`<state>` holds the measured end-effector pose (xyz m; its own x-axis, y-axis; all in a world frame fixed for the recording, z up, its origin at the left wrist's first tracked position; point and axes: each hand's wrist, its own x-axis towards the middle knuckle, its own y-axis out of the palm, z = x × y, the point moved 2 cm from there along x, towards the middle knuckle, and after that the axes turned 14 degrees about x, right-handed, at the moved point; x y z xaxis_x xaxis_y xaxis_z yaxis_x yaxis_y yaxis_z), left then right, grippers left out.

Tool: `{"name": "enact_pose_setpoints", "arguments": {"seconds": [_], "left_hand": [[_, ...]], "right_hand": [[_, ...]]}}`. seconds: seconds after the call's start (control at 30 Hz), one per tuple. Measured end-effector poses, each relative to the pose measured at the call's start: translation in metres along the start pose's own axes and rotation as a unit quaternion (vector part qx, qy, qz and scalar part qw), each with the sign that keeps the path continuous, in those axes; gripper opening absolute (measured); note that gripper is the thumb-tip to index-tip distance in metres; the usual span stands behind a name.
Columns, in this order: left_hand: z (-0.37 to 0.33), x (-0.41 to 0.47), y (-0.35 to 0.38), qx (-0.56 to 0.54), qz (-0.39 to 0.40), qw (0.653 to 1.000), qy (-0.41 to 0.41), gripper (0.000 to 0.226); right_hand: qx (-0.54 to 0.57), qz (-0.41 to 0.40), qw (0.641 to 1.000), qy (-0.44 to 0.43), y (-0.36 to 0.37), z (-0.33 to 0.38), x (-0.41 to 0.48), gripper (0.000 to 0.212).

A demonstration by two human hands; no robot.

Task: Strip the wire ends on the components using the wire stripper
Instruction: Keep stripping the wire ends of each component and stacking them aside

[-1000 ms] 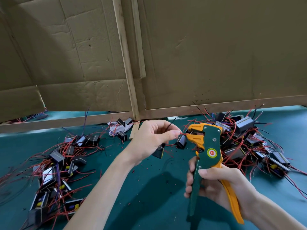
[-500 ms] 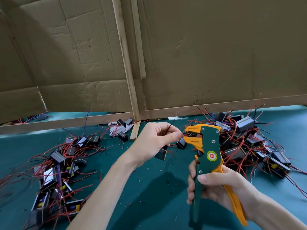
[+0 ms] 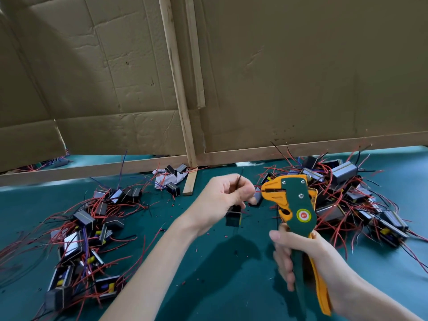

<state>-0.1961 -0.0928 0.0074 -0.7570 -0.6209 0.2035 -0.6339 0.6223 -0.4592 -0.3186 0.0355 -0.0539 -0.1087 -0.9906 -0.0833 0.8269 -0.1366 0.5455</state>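
Firmly, left fingers [image 3: 243,193] around red wire [image 3: 258,191].

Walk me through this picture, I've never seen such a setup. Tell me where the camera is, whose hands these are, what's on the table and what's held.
No machine here: a person wears one camera on the head, looking down at their hands. The right hand grips a green-and-orange wire stripper. The left hand pinches a red wire at the stripper's nose; a black component hangs below. Similar wired components lie in a left pile and a right pile on the green table, cardboard behind.
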Motion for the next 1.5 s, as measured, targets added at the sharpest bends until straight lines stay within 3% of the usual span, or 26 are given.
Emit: {"name": "enact_pose_setpoints", "arguments": {"seconds": [0.1, 0.23, 0.33, 0.43, 0.53, 0.77, 1.07, 1.5], "left_hand": [[0.011, 0.002, 0.009, -0.034, -0.024, 0.999, -0.026, 0.032], [0.026, 0.005, 0.007, 0.143, -0.012, 0.989, -0.038, 0.033], [0.032, 0.007, 0.009, 0.201, -0.020, 0.979, -0.031, 0.041], [0.027, 0.006, 0.004, 0.144, -0.116, 0.983, 0.005, 0.030], [0.015, 0.003, -0.003, 0.078, -0.148, 0.985, 0.035, 0.020], [-0.007, -0.001, -0.005, 0.092, -0.115, 0.986, 0.071, 0.010], [-0.011, -0.001, -0.004, 0.138, -0.063, 0.986, 0.067, 0.014], [-0.008, -0.002, -0.013, 0.220, -0.021, 0.974, 0.048, 0.015]], "right_hand": [[0.137, 0.056, 0.989, 0.014, 0.001, 0.004, 0.005, 0.046], [0.136, 0.059, 0.989, -0.029, -0.008, 0.013, 0.010, 0.041], [0.132, 0.057, 0.989, -0.017, -0.014, 0.013, 0.014, 0.041], [0.119, 0.053, 0.991, 0.012, -0.017, 0.009, 0.018, 0.047], [0.096, 0.070, 0.992, 0.033, -0.019, 0.006, 0.019, 0.045], [0.063, 0.131, 0.988, 0.051, -0.014, 0.009, 0.013, 0.037], [0.036, 0.132, 0.989, 0.055, -0.011, 0.012, 0.010, 0.038], [-0.056, -0.025, 0.998, 0.005, -0.001, -0.006, 0.000, 0.048]]}}
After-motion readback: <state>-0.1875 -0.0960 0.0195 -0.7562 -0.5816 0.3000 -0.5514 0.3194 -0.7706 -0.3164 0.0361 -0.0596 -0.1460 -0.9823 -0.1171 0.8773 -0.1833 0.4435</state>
